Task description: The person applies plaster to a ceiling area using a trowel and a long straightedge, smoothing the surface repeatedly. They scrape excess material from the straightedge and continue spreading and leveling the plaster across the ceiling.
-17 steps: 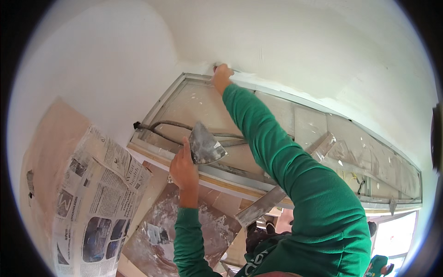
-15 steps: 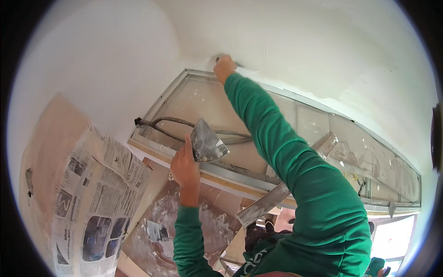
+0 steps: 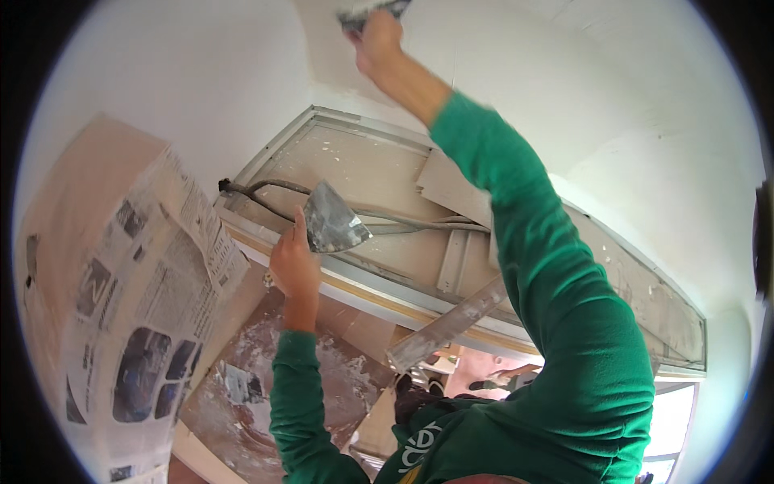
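Observation:
My left hand (image 3: 294, 262) grips a putty knife (image 3: 334, 219) with its index finger laid along the blade. The broad triangular blade is grey and smeared, and its handle is hidden by the hand. High up, my right hand (image 3: 379, 42) is closed on a flat scraper-like tool (image 3: 351, 19), dark with pale smears. That tool is at or very close to the white wall surface (image 3: 516, 81). Its full shape is hidden by the fingers and the picture's top edge.
Below the wall runs a metal-framed recessed panel (image 3: 363, 157) with dark cables (image 3: 282, 187) across it. A long smeared board (image 3: 447, 323) slants over its near edge. Newspaper sheeting (image 3: 153, 298) covers something at the left. Below lies a smeared brown board (image 3: 322, 387).
My right hand has moved up the wall with its tool, away from the panel's edge. The left hand and putty knife sit slightly further left and higher in the view.

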The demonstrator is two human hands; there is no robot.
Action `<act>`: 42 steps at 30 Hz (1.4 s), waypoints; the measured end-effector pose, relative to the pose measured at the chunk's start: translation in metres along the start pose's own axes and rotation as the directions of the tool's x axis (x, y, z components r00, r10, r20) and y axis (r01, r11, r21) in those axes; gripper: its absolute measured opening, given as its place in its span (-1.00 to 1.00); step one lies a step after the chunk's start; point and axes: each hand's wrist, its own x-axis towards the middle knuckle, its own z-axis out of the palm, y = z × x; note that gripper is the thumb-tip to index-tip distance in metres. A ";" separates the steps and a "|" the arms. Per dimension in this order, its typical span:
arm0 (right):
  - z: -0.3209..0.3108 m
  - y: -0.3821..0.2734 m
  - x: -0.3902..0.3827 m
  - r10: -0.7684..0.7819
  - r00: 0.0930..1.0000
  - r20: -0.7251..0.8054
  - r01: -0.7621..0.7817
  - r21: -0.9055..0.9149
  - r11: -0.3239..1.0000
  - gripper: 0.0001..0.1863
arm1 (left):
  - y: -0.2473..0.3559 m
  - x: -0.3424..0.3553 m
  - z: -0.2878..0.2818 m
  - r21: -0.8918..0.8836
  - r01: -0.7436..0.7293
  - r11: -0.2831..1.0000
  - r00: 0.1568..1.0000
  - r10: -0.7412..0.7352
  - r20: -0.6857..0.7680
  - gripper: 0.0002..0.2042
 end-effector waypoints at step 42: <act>-0.182 -0.360 -0.377 0.435 0.425 0.794 0.884 -0.468 -0.010 -0.35 | 0.230 -0.048 -0.146 -0.562 0.808 0.177 0.042 0.934 0.354 -0.44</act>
